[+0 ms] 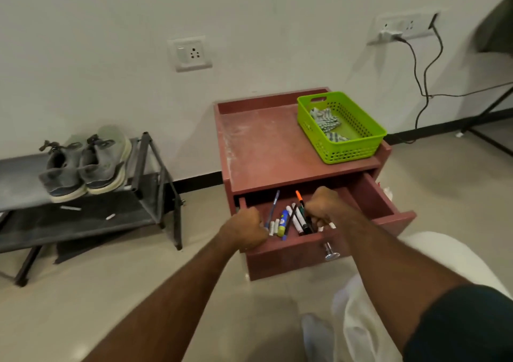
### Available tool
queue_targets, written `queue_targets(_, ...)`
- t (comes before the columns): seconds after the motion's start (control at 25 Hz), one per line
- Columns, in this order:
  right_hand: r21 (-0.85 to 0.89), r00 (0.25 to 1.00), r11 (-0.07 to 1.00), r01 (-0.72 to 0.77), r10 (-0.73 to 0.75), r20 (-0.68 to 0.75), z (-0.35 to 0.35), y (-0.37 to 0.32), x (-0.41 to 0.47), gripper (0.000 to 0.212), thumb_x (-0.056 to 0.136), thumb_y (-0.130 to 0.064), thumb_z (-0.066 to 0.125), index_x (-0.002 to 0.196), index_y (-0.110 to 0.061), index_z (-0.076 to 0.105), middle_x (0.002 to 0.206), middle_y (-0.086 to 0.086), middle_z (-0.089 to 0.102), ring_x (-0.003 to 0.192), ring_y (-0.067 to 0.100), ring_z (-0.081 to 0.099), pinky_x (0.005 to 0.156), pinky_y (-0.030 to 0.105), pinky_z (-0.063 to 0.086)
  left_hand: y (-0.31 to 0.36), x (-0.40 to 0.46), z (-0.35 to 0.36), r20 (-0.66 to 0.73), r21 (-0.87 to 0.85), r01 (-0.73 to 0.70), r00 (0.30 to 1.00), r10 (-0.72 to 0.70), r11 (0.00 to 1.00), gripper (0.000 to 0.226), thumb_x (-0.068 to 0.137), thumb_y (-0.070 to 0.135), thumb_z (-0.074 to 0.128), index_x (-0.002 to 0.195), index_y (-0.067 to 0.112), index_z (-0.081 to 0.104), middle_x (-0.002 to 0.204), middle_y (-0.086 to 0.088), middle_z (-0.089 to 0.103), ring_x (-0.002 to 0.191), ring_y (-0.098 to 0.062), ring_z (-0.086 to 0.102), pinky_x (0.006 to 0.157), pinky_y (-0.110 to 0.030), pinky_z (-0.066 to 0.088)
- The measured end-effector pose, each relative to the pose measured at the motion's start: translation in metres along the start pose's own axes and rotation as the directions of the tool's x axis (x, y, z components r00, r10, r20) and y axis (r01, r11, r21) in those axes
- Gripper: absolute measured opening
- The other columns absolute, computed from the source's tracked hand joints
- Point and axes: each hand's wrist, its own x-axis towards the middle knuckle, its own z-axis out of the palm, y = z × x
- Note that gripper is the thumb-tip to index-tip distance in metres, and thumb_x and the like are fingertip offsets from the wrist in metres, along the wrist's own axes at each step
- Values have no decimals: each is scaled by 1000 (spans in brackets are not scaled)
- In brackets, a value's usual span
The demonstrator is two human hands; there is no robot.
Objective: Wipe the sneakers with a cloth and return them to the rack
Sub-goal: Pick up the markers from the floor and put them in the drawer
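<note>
A pair of grey sneakers [86, 164] with pale soles sits on the top shelf of a dark metal rack [144, 167] at the left. A patterned grey-and-white cloth [326, 121] lies in a green basket [347, 151] on a red cabinet [263, 145]. The cabinet's drawer [291, 253] stands pulled out, holding pens and markers. My left hand [244, 230] grips the drawer's front edge at its left end. My right hand [319, 207] is curled down inside the drawer among the pens; what its fingers hold is hidden.
Wall sockets [190, 53] sit above the cabinet, and black cables [422, 64] hang from a power strip at the right. A black table frame [488, 117] stands at the far right. My white-trousered leg [361, 314] is below the drawer.
</note>
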Motion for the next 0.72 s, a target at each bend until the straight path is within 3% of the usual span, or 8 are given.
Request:
queue_targets(0.12,-17,1000,1000,3,-3,20,7,12,30,27,84,-13,63,62,4,67,53,17,67,56,31,72,59,41,63,27,35,17,-27,38,79,997,-78,996,22,76,29,65,77,10,53,87,-14,57,78,-32,61,64,-33,47)
queue_targets(0.24,-93,990,996,12,1,143,21,16,46,32,87,-13,60,58,0,61,59,16,65,62,32,70,66,41,61,36,62,35,-37,142,108,994,-104,984,33,78,31,68,100,7,61,102,-14,64,89,-34,66,73,-36,56)
queue_targets(0.4,-169,981,981,93,-61,184,34,18,62,30,92,-21,59,67,-8,53,98,18,69,92,35,70,80,40,59,37,79,50,-23,219,146,989,-144,965,32,84,31,67,105,7,65,104,-14,67,94,-33,68,83,-43,59)
queue_targets(0.52,-178,982,974,141,-116,147,38,21,63,15,89,-19,62,83,-5,63,103,18,69,96,36,68,80,37,57,42,74,48,-71,166,177,983,-168,970,29,85,27,66,104,6,63,106,-14,66,95,-35,66,82,-42,58)
queue_targets(0.6,-205,984,963,175,-168,54,35,23,58,20,87,-20,64,96,-3,68,105,19,68,102,35,66,75,31,51,45,65,40,-145,93,204,971,-189,974,29,85,27,66,105,5,62,105,-13,62,97,-37,64,78,-38,55)
queue_targets(0.72,-159,965,956,246,-257,-55,25,22,33,16,84,-12,60,93,-9,73,100,13,71,98,33,67,75,28,52,42,39,30,-256,2,166,953,-160,986,24,86,30,62,95,8,63,97,-10,64,89,-34,63,76,-38,54)
